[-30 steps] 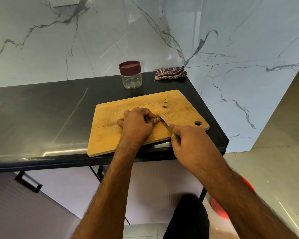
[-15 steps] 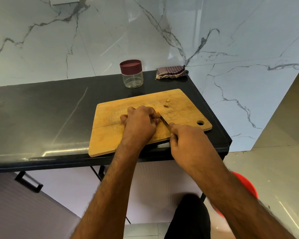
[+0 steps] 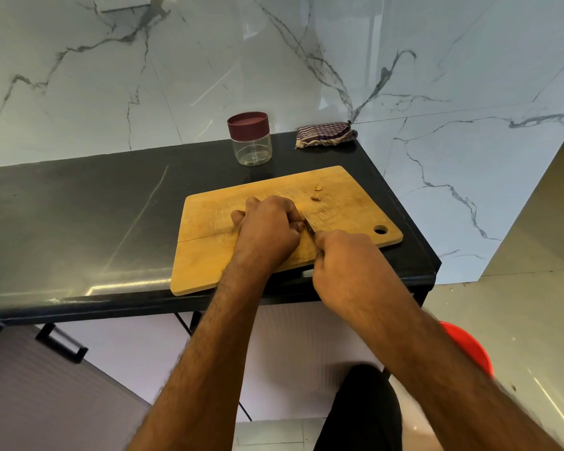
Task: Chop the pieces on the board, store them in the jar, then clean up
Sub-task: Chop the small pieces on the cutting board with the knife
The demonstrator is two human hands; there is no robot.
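Observation:
A wooden cutting board (image 3: 209, 255) lies on the black counter (image 3: 79, 216). My left hand (image 3: 267, 229) sits curled in the middle of the board, and whatever its fingers hold down is hidden under it. My right hand (image 3: 345, 268) grips a knife (image 3: 308, 224) at the board's near edge; only a short piece of the blade shows, right beside my left fingers. Two small brown pieces (image 3: 316, 193) lie apart on the board's far right. A clear jar (image 3: 251, 148) with a maroon lid stands closed behind the board.
A folded checked cloth (image 3: 324, 135) lies at the counter's back right corner against the marble wall. The counter ends just right of the board, with a drop to the floor. A red bucket (image 3: 466, 346) stands on the floor below right.
Both hands have stayed at the same spot on the board. The knife blade has shifted slightly beside my left fingers.

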